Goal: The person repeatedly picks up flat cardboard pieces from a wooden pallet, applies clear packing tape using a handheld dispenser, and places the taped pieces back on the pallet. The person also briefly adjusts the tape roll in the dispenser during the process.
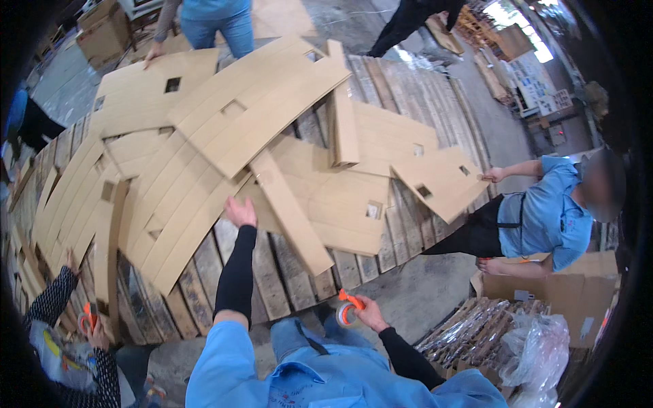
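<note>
Progress, judged early: cardboard sheets [258, 102] are out on the slatted wooden platform [286, 285], overlapping and unaligned; ordering them appears left. Your right hand [369, 315] is closed round an orange tape dispenser [351, 298]. Your left hand [241, 213], fingers parted, meets a sheet's edge; cannot tell whether it pinches.

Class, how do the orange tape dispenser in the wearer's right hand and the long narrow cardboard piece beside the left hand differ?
Size: the orange tape dispenser is small; the narrow cardboard piece is far longer.
Colour: the dispenser is bright orange; the piece is plain brown.
Support: the dispenser is held in the right hand; the piece lies across a cardboard sheet.
</note>
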Demonstrator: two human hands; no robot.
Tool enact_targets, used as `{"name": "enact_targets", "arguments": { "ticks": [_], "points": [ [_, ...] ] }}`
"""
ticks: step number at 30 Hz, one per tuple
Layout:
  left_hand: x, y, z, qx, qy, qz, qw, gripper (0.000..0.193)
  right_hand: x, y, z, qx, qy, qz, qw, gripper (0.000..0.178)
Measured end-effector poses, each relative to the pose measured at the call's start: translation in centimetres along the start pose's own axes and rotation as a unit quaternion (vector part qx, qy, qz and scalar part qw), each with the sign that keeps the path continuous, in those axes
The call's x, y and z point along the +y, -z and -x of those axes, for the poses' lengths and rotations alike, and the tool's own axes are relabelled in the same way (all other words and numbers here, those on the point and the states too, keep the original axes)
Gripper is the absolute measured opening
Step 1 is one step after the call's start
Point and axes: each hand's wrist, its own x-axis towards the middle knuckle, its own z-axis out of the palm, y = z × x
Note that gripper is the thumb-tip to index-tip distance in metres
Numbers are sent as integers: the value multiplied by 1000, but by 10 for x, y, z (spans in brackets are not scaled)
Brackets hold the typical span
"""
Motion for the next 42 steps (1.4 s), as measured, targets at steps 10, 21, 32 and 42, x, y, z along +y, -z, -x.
{"name": "enact_targets", "arguments": {
  "ticks": [10, 21, 32, 42],
  "points": [
    [68, -30, 203, -551, -486, -333, 591, 57, 140, 28, 56, 130, -275, -73, 950, 49],
    [3, -47, 162, -156, 211, 67, 963, 66, 150, 53, 35, 11, -250, -67, 966, 59],
    [87, -83, 161, -9, 407, 304, 861, 78, 118, 113, 8, 29, -174, -25, 984, 37],
    [99, -115, 175, 57, 391, -6, 918, 91, 201, 170, -75, 1, -94, 3, 996, 31]
  ]
}}
